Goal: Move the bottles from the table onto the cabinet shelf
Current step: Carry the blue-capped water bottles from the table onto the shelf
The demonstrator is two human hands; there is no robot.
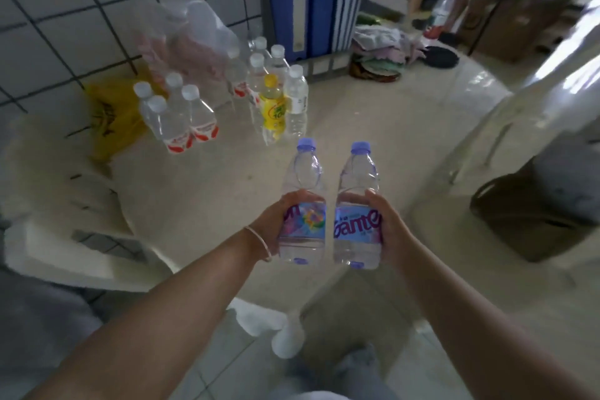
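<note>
Round pale table (pixel 373 127) below, both hands, left (pixel 271 224) and right (pixel 388 227), each wrapped around one upright purple-capped bottle (pixel 303 204).

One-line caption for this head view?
Left hand and right hand each hold an upright purple-capped clear plastic bottle above the white table; more bottles stand behind.

Both bare arms stretched toward 12 o'clock. Left hand (pixel 271 224) and right hand (pixel 388 230) each curled, gripping. Thin pale bangle (pixel 259 242) on left wrist.

Daylight enters from two o'clock, glaring on the glossy desk (pixel 438 101). Edges bend and blur; the centre stays fairly sharp.
</note>
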